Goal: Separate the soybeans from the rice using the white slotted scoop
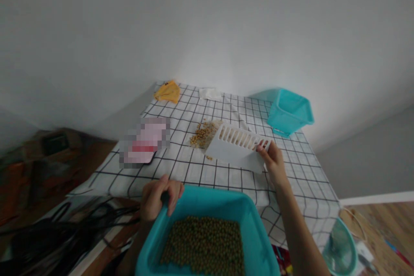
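Left hand [160, 200] grips the near teal basin [213, 194], full of green beans [207, 246]; right hand [274, 161] pinches the slotted scoop [237, 148], few yellow beans [203, 133] loose beside it.

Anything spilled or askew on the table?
Yes. Tan beans lie loose on the checked cloth beside the white slotted scoop in the right hand. The far teal bin looks tilted. The left hand grips the near tub of beans.
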The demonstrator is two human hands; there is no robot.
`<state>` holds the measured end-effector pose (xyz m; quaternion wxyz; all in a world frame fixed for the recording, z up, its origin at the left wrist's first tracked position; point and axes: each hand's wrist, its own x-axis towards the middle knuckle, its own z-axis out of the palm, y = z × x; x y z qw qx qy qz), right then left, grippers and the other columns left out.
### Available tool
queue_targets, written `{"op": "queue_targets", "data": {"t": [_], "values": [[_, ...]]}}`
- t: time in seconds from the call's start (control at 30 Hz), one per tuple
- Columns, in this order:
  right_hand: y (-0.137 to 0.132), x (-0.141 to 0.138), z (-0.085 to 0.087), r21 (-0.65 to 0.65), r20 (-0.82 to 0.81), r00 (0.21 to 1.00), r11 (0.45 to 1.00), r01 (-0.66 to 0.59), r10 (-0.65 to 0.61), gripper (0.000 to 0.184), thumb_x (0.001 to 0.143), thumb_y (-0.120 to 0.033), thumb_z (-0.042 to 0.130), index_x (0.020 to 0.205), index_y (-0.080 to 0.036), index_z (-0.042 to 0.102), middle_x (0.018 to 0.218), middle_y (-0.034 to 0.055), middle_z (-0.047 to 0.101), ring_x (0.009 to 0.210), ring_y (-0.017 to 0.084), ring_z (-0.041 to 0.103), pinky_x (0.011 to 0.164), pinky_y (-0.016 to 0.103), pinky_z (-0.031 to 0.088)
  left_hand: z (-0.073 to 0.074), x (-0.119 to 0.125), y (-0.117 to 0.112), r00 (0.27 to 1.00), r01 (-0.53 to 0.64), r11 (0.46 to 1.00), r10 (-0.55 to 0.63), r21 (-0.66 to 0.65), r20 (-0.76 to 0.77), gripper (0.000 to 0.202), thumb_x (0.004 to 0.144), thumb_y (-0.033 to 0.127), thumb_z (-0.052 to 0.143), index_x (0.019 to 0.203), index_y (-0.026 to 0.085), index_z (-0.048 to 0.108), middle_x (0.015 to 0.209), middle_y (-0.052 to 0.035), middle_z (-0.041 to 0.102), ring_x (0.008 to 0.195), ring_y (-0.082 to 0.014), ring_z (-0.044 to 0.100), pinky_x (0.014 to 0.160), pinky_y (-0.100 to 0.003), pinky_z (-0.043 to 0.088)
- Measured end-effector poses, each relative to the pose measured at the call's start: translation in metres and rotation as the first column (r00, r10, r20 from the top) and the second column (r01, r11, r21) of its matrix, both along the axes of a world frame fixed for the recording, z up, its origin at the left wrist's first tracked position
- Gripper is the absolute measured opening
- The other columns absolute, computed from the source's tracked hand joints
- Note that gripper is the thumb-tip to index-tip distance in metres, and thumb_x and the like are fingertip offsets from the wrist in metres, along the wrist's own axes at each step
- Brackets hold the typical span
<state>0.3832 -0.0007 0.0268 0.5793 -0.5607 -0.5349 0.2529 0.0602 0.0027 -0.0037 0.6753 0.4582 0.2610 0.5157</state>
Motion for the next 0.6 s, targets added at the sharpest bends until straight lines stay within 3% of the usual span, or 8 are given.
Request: {"op": "queue_targets", "data": {"t": [0.2,0.43,0.6], "values": [[0.0019,0.0018,-0.0044,-0.015,-0.013,0.999,0.999,-0.038,0.037,0.023,0.091,-0.044,0.067,0.086,-0.022,0.061,0.075,0.0005,0.059,0.072,0.019,0.052,0.067,0.030,0.040,-0.0084,-0.0053,0.0061,0.994,0.107,0.989,-0.108,0.101,0.010,0.065,0.104,0.046,0.044,0.048,0.021,0.066,0.036,0.0004,0.057,0.037,-0.0144,0.041,0.059,-0.039,0.033],[0.0031,-0.0021,-0.0054,-0.015,0.004,0.997,0.997,-0.077,0.077,0.022,0.092,-0.044,0.067,0.088,-0.023,0.064,0.080,0.0020,0.065,0.074,0.020,0.057,0.070,0.031,0.043,-0.0058,-0.0016,0.0014,0.999,0.028,0.998,-0.030,0.060,0.020,0.065,0.104,0.043,0.044,0.047,0.022,0.064,0.035,0.0013,0.055,0.038,-0.0141,0.040,0.059,-0.038,0.032],[0.0044,-0.0015,-0.0069,-0.014,0.039,0.991,0.992,-0.124,0.125,0.023,0.092,-0.046,0.066,0.090,-0.023,0.066,0.083,0.0031,0.068,0.076,0.021,0.060,0.072,0.032,0.045,-0.0107,-0.0037,0.0046,0.998,0.063,0.993,-0.066,0.102,0.021,0.067,0.106,0.043,0.039,0.047,0.022,0.065,0.036,0.0006,0.055,0.037,-0.0140,0.040,0.058,-0.039,0.032]]}}
